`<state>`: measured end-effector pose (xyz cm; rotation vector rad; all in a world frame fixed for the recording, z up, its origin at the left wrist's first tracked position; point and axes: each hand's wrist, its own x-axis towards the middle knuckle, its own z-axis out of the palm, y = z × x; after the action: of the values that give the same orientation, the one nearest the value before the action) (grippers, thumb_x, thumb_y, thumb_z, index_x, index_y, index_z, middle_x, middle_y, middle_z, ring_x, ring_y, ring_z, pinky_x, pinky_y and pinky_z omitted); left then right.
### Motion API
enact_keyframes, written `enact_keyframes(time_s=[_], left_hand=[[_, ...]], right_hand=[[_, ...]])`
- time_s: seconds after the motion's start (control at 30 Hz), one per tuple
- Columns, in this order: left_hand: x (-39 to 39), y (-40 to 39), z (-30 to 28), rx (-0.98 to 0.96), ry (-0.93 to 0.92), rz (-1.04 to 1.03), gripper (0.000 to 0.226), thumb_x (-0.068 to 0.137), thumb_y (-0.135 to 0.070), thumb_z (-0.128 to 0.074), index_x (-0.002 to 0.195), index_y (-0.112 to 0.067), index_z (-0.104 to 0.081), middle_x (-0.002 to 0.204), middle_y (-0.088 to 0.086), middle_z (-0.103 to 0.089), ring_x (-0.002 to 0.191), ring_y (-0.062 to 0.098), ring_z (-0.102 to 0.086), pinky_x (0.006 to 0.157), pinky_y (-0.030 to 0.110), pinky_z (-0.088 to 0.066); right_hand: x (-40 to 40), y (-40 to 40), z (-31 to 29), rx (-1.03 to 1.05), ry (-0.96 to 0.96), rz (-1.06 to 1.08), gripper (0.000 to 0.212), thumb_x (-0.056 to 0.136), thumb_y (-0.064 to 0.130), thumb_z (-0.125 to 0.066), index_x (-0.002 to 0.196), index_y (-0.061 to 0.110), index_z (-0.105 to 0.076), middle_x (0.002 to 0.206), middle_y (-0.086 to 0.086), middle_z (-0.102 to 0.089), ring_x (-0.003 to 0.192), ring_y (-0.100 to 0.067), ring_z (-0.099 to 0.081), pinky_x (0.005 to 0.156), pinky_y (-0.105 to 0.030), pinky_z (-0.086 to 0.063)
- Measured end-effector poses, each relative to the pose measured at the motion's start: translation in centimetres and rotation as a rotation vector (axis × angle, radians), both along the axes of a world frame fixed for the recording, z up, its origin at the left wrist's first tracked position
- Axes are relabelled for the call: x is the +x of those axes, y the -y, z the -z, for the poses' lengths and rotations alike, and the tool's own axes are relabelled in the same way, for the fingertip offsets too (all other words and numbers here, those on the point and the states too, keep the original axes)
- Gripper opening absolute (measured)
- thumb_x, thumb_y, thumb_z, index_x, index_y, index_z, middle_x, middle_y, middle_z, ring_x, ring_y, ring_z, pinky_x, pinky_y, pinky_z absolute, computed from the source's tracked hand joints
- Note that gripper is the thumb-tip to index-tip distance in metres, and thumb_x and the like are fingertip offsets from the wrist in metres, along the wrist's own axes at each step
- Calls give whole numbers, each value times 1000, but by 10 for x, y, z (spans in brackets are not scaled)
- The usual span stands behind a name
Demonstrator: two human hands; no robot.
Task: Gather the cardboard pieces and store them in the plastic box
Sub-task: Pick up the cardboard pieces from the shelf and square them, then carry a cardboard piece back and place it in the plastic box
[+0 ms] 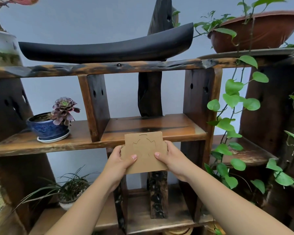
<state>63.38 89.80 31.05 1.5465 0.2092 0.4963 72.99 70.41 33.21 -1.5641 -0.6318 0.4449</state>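
Note:
A stack of brown cardboard pieces (143,150), the top one scored with a cut-out outline, is held upright in front of the middle wooden shelf (159,128). My left hand (121,161) grips its left edge, thumb on the front face. My right hand (170,157) grips its right edge the same way. No plastic box is in view.
A blue pot with a purple succulent (53,122) stands on the shelf at left. Green vines (232,102) trail down the right side. A dark curved wooden piece (107,48) and a brown planter (255,31) sit on top. A grassy plant (70,189) stands lower left.

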Motion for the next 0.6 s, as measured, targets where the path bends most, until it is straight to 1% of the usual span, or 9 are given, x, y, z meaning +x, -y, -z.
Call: enact_keyframes(time_s=[0.03, 0.1, 0.17, 0.27, 0.33, 0.4, 0.43, 0.5, 0.6], left_hand=[[-3, 3, 3, -17, 0, -5, 42, 81, -20, -77, 116, -28, -55, 116, -2, -69, 103, 13, -68, 79, 26, -56], [-10, 10, 8, -35, -11, -11, 44, 81, -21, -77, 118, -27, -55, 116, -1, -69, 104, 15, -68, 82, 31, -57], [-17, 18, 12, -24, -28, -24, 43, 83, -20, -76, 119, -26, -54, 117, 0, -68, 105, 15, -68, 86, 34, -56], [-27, 29, 15, -17, -48, -31, 45, 84, -17, -74, 123, -23, -51, 118, 2, -66, 107, 17, -66, 93, 39, -54], [-33, 34, 18, 2, -74, -38, 46, 85, -18, -74, 124, -23, -50, 117, -1, -66, 105, 15, -66, 89, 34, -55], [-40, 39, 22, -5, -100, -37, 44, 84, -20, -74, 122, -23, -52, 114, -2, -68, 99, 11, -69, 77, 25, -56], [-44, 40, 25, -27, -114, -33, 43, 83, -20, -75, 121, -22, -54, 113, -1, -70, 97, 11, -70, 73, 23, -56], [-55, 42, 30, -90, -145, -25, 42, 82, -20, -76, 120, -18, -58, 113, 3, -72, 97, 15, -71, 74, 26, -57], [-68, 44, 37, -184, -142, -28, 37, 85, -16, -72, 120, -12, -61, 111, 8, -74, 100, 22, -71, 76, 33, -57]], right_hand=[[-3, 2, 2, 5, 3, 10, 34, 94, 22, -63, 121, 30, -45, 125, 4, -60, 114, -14, -59, 94, -39, -54], [-11, 8, 8, 21, -17, 28, 32, 92, 23, -66, 117, 33, -49, 122, 6, -62, 111, -13, -61, 89, -35, -56], [-18, 13, 18, 44, -48, 38, 35, 90, 23, -69, 118, 31, -51, 121, 5, -65, 110, -13, -63, 87, -33, -56], [-26, 20, 32, 80, -117, 45, 41, 87, 23, -73, 123, 25, -54, 121, 1, -67, 111, -16, -65, 94, -39, -55], [-30, 23, 40, 91, -133, 62, 40, 86, 21, -73, 122, 24, -55, 120, 1, -69, 111, -18, -65, 98, -44, -53], [-35, 26, 46, 73, -131, 71, 40, 87, 20, -73, 123, 25, -56, 120, 1, -69, 111, -18, -65, 99, -45, -53], [-37, 27, 47, 57, -127, 65, 41, 87, 20, -73, 124, 25, -55, 120, 1, -68, 111, -18, -64, 98, -45, -53], [-41, 26, 51, 29, -128, 52, 43, 87, 20, -72, 126, 24, -54, 121, 1, -67, 112, -18, -63, 99, -45, -53], [-48, 25, 55, 11, -123, 31, 41, 88, 18, -71, 125, 22, -54, 121, 1, -67, 113, -19, -63, 98, -46, -53]])
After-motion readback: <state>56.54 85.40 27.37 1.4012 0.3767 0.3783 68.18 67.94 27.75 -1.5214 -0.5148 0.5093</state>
